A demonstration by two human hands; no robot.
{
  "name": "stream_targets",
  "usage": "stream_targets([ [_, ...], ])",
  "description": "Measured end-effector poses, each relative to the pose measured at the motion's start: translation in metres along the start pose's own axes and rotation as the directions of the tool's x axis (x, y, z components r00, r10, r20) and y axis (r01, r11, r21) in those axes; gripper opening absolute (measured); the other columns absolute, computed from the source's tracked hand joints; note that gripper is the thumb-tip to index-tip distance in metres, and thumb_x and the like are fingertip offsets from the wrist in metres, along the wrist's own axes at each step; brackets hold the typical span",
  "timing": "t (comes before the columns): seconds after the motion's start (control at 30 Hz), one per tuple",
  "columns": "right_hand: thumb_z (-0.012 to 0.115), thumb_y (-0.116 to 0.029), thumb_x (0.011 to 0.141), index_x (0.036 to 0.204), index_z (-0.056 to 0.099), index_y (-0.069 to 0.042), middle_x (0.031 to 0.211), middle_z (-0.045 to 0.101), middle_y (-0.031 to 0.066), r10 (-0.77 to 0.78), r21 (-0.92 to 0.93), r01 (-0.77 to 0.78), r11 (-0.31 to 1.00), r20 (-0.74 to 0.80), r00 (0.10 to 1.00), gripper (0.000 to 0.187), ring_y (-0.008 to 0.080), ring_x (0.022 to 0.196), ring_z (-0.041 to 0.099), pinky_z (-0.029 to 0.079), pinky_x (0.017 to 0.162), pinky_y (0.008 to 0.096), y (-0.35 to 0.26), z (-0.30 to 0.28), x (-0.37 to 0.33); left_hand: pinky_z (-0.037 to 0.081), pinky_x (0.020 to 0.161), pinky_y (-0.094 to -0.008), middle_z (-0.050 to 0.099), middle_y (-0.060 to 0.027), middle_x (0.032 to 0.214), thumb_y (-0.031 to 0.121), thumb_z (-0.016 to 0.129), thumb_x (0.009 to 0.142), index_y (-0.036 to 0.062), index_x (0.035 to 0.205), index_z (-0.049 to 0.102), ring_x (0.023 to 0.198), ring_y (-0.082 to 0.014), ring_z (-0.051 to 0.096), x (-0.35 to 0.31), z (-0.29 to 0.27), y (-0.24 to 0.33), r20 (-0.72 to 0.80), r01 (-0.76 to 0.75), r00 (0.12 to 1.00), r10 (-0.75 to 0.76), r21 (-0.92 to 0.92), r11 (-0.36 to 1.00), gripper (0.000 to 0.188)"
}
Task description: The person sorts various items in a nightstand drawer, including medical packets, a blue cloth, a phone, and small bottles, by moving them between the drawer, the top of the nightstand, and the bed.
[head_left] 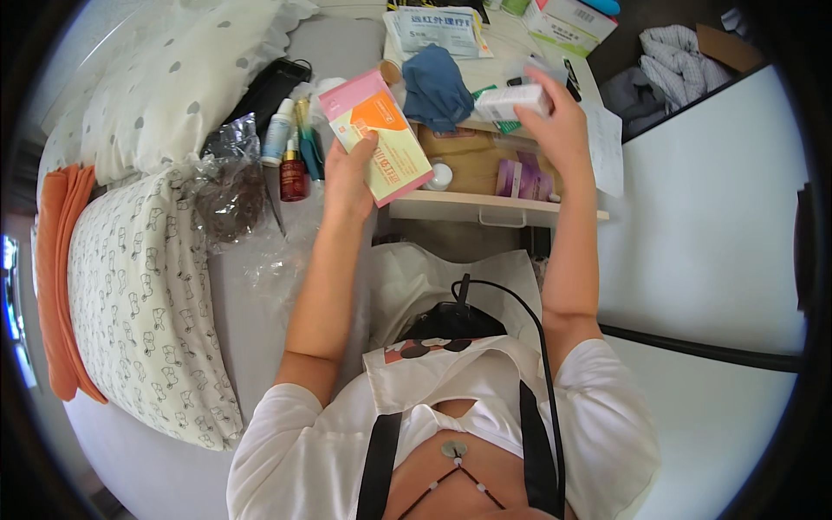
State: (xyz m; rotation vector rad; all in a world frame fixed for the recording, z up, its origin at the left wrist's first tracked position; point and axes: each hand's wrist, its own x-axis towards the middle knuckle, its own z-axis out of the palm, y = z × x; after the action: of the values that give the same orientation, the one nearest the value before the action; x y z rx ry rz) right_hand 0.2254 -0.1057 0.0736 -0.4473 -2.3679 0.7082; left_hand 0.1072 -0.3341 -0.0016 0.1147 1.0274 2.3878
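Note:
My left hand is closed on a flat pink and yellow box with an orange patch, thumb across its face. A small white box is gripped in my right hand, above the right part of an open drawer. Inside the drawer lie a round white-lidded jar and a purple box. Between my hands a crumpled blue cloth rests at the drawer's far edge; the pink box hides the drawer's left end.
On the bed to the left are a red dropper bottle, a white and blue bottle, a clear plastic bag and folded bedding. Packets and a green and white box stand on the tabletop behind the drawer.

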Motion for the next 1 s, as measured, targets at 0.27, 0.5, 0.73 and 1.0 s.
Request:
stream_targets([
  [0.27,0.063,-0.012,0.073,0.102,0.057,-0.01,0.092,0.058,0.0098,0.146,-0.077,-0.137,0.988,0.135,0.98,0.03,0.0242,0.083,0.057,0.046,0.071,0.0309,0.055,0.012,-0.1,0.049,0.076,-0.0319,0.057,-0.0101,0.103,0.003,0.053,0.082,-0.0012,0.108,0.047,0.088,-0.0188,0.059,0.002,0.001,-0.006,0.035,0.01,0.999,-0.011,0.034,0.999,0.027],
  [0.5,0.059,-0.02,0.076,0.102,0.058,-0.009,0.086,0.056,0.0121,0.175,-0.135,-0.152,0.979,0.178,0.968,0.028,0.028,0.078,0.057,0.045,0.069,0.0356,0.062,0.017,-0.107,0.049,0.077,-0.0319,0.056,-0.0099,0.103,0.002,0.052,0.082,-0.001,0.11,0.045,0.09,-0.0194,0.059,0.005,-0.003,-0.003,0.022,-0.034,0.999,0.033,0.068,0.997,0.029],
  [0.73,0.06,-0.021,0.073,0.1,0.06,-0.008,0.08,0.058,0.0127,0.297,-0.084,-0.285,0.955,0.32,0.9,0.031,0.0264,0.069,0.057,0.045,0.065,0.0351,0.058,0.005,-0.129,0.049,0.079,-0.0326,0.056,-0.0108,0.104,0.003,0.052,0.083,-0.0019,0.11,0.045,0.091,-0.0207,0.058,0.002,-0.001,-0.006,0.072,-0.009,0.997,0.003,0.083,0.997,0.029],
  [1.0,0.066,-0.027,0.066,0.088,0.063,-0.005,0.073,0.06,0.0141,0.474,-0.207,-0.429,0.879,0.294,0.83,0.032,0.0244,0.071,0.06,0.046,0.064,0.0323,0.068,-0.005,-0.134,0.049,0.077,-0.0323,0.056,-0.0113,0.104,0.002,0.052,0.083,-0.0019,0.11,0.045,0.09,-0.0197,0.059,-0.004,0.009,-0.008,0.092,0.034,0.995,-0.048,0.149,0.988,0.028],
])
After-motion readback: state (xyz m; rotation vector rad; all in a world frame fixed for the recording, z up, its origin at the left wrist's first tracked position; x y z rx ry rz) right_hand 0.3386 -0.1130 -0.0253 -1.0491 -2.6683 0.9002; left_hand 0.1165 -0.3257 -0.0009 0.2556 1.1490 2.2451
